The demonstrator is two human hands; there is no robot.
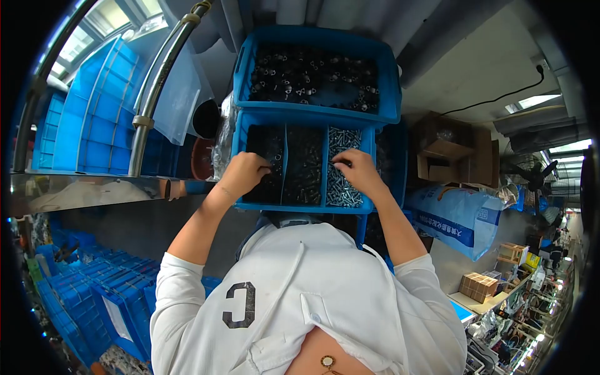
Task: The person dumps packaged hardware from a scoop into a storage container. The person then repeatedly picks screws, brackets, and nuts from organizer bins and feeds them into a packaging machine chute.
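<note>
A blue divided bin (239,141) stands before me with three compartments. Small black parts (265,139) fill its left section, and more dark pieces (304,161) lie in the middle one. Silver screws (344,139) are heaped in the right section. My left hand (245,171) reaches over the left compartment, its fingers curled together at the black parts. Over the screws, my right hand (359,171) has thumb and fingers pinched near the divider. Whatever sits between the fingertips of either hand is too small to make out.
Behind the divided bin, a second blue bin (398,94) holds black and metal fittings. A metal pole (159,84) and blue crates (94,103) stand at left. To the right are a cardboard box (447,147) and a blue-white sack (459,215). More blue crates (103,294) are stacked lower left.
</note>
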